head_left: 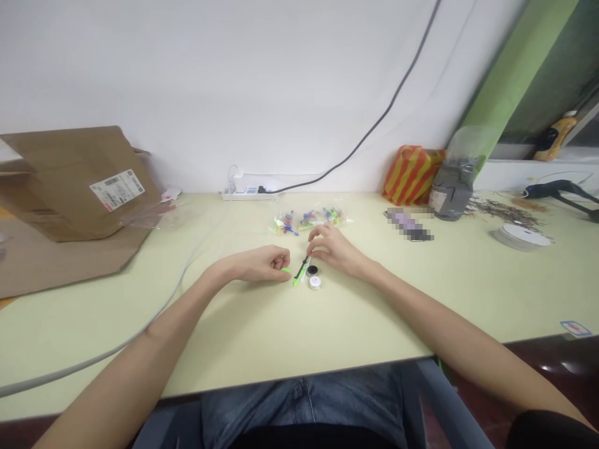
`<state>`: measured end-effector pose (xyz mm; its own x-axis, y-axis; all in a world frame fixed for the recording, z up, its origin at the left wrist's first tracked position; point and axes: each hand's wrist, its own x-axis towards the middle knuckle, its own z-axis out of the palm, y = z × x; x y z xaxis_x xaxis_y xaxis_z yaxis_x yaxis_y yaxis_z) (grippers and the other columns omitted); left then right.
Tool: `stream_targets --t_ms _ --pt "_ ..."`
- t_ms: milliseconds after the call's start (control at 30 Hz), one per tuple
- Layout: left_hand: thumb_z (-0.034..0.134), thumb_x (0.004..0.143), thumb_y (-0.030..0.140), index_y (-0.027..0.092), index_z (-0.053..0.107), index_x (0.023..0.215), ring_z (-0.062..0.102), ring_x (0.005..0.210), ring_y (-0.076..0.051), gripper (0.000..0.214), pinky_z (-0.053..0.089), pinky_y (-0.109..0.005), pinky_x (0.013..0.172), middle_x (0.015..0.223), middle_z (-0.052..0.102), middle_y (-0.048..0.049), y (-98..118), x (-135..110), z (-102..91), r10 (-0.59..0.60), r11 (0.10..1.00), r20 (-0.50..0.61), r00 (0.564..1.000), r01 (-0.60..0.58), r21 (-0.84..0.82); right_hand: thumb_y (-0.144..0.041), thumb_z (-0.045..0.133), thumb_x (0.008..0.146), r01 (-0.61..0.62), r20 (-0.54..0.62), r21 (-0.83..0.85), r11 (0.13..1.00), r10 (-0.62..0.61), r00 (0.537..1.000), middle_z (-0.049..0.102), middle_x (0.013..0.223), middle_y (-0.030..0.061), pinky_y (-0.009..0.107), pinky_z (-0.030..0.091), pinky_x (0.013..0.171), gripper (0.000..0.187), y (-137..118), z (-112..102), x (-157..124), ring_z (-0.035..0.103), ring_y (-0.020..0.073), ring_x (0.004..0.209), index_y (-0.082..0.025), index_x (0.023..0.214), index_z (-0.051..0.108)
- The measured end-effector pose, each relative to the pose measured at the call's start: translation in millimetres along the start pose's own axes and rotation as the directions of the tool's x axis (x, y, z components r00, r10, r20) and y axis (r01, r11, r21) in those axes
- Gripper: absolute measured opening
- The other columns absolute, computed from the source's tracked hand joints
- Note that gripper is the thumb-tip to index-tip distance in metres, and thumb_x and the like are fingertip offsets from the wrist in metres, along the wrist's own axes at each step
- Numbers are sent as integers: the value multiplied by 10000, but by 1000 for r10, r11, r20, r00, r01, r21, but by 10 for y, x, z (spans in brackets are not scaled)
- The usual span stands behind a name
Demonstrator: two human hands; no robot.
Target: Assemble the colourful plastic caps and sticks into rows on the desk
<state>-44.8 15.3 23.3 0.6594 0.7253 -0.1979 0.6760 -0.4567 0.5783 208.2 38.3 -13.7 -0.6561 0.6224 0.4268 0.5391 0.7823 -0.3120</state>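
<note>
a white-walled room (210, 81) with a green-painted pillar (515, 68) at far right: a person in blue jeans (299, 402) sits at a long pale green desk (262, 337), bare forearms reaching across it. a dark cable (388, 106) runs down the wall to a white power strip (248, 194) at the desk's back edge, and a grey cable (93, 355) crosses the desktop at left. a labelled cardboard carton (79, 187) leans at the left end. at the back right stand a red-and-yellow striped bag (412, 174) and a clear jar wrapped in grey tape (453, 187), near a pixelated flat object (409, 224), a white roll (521, 237) and a scatter of brown scraps (505, 212). a clear bag of colourful small parts (309, 218) lies at centre, behind the hands. the left hand (259, 263) is curled nearly shut around a small green piece (285, 270), its tip showing past the fingers. the right hand (334, 249) is half open, fingertips bent down just above a slim green-and-black tool (301, 271); contact is hard to make out at this distance. a black disc (312, 270) and a small white spool (315, 282) sit just beside the tool.
</note>
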Motion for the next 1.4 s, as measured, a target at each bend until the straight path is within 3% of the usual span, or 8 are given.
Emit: stream_targets --t_ms 267,533,667,767,900,1067,1267,1400 --pt "575 820 430 208 470 779 383 586 -129 249 276 -264 537 692 452 35 -51 43 67 6 999 -95 995 -1 50 -306 640 940 89 -19 117 989 -87 996 634 1089 81 403 421 970 153 -88 32 4 521 237 1080 -225 891 760" --pt "520 868 362 219 406 758 405 557 -152 214 263 -286 549 635 482 25 -109 119 168 99 956 -349 932 9 294 -349 705 885 -33 11 -1 999 33 999 648 1062 71 427 395 937 167 -302 38 22 523 247 1063 -207 808 748" --pt "521 861 281 229 483 901 509 596 -176 76 298 -281 564 667 555 27 -99 134 177 130 929 -382 915 23 370 -260 707 862 -90 31 -90 992 93 995 648 1038 68 431 378 930 97 -445 41 29 515 250 1069 -201 797 748" --pt "527 888 291 242 522 1121 598 661 -194 239 351 -280 607 709 626 33 -91 146 180 145 917 -407 902 32 397 -221 696 856 -120 56 -128 984 128 990 645 1032 75 432 377 919 82 -501 52 34 509 256 1059 -196 796 747" --pt "565 916 373 257 589 1206 680 755 -210 313 428 -295 679 835 726 9 -105 171 188 156 916 -499 852 63 395 -190 681 851 -152 65 -125 981 160 985 646 1033 77 442 371 920 81 -503 71 41 502 266 1060 -196 794 739" --pt "592 910 278 252 668 1135 713 983 -219 238 482 -308 849 1123 753 -18 -144 206 198 194 948 -607 770 12 318 -165 688 831 -155 75 -94 983 162 984 645 1015 84 443 372 912 60 -469 97 42 502 266 1037 -195 802 732" --pt "636 882 243 242 710 971 709 744 -192 116 462 -288 698 891 769 -7 -89 194 172 154 946 -706 691 103 307 -138 645 855 -127 48 -74 989 131 990 644 972 84 425 386 906 82 -462 128 44 501 255 1005 -176 804 696" --pt "641 875 214 243 708 939 684 712 -184 97 441 -283 675 854 761 1 -34 165 132 158 944 -742 651 122 307 -134 630 873 -121 12 -9 993 122 993 648 1000 82 412 389 900 67 -472 78 58 511 257 1040 -180 837 664"
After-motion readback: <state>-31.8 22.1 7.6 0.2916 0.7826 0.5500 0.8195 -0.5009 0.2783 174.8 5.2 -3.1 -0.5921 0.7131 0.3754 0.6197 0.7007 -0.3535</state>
